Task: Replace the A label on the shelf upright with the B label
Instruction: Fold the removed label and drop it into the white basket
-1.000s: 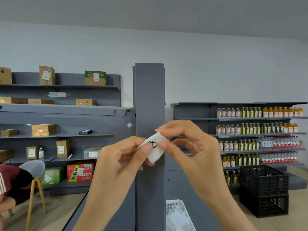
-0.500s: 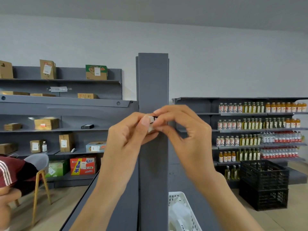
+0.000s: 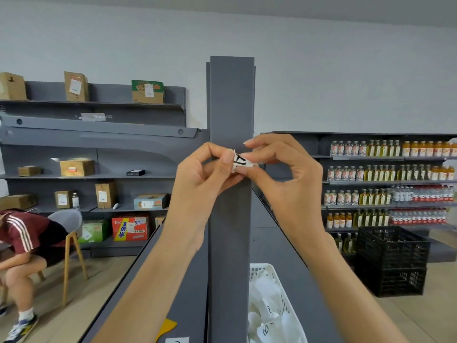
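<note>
We hold the small white paper A label (image 3: 241, 161), crumpled and marked with black strokes, in front of the tall dark grey metal shelf upright (image 3: 231, 100); from this view we cannot tell whether any edge of it touches the post. Our left hand (image 3: 202, 179) pinches its left end between thumb and forefinger, and our right hand (image 3: 284, 174) pinches its right end the same way, so each grip is closed tight on the paper with the other fingers curled loosely. The face of the upright above and below the hands looks bare. Low on the right, just beside the upright, a white plastic basket (image 3: 259, 268) holds a heap of white paper slips (image 3: 269, 313), some with black marks; we judge the B label is among them, though none reads clearly. From here, the thin paper could tear if the two hands pull apart and a scrap has stuck to the post. We could also pick a wrong slip from the heap, since the letters lie folded and partly hidden.
</note>
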The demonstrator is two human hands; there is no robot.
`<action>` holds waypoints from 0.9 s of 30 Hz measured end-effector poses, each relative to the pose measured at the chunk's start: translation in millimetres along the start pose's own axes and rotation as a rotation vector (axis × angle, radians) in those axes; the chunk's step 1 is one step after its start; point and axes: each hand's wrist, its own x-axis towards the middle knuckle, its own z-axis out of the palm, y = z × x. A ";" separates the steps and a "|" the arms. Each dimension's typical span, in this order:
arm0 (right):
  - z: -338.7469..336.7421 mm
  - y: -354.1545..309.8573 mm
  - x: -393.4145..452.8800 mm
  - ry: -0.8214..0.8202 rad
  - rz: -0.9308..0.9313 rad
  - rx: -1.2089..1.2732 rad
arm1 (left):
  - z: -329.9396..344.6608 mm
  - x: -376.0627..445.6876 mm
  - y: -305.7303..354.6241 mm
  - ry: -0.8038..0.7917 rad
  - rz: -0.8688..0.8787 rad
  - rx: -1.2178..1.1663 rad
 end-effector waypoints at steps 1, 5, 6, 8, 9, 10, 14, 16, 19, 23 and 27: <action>-0.8 -0.9 -0.3 -0.010 0.004 -0.004 | 1.7 0.4 -0.1 0.017 0.020 0.046; -1.5 -6.6 -1.1 -0.067 0.025 0.006 | 5.8 0.4 0.9 0.052 0.044 0.125; -0.9 -7.4 -1.5 -0.075 0.020 0.015 | 5.8 0.2 1.3 0.053 0.043 0.133; 0.0 -8.0 -2.7 -0.067 0.023 0.041 | 6.1 -0.6 1.6 0.057 0.035 0.142; -0.1 -8.1 -3.2 -0.058 0.035 0.061 | 6.3 -1.2 1.9 0.058 0.027 0.140; -1.0 -7.9 -3.8 -0.050 0.053 0.082 | 6.7 -1.5 2.0 0.054 0.018 0.139; -10.0 -6.1 -7.4 -0.045 0.108 0.111 | 8.7 -5.3 -1.9 -0.004 -0.008 0.122; -16.1 -4.9 -11.0 -0.049 0.102 0.086 | 10.4 -8.9 -3.6 -0.054 -0.016 0.132; -22.4 -5.4 -19.2 -0.062 0.094 0.033 | 11.4 -16.0 -3.6 -0.126 -0.049 0.167; -27.3 -7.8 -28.7 -0.043 0.111 0.020 | 10.6 -28.9 -3.9 -0.215 -0.124 0.163; -26.7 -7.8 -43.8 -0.050 0.119 0.019 | 13.3 -47.7 -13.2 -0.224 -0.173 0.059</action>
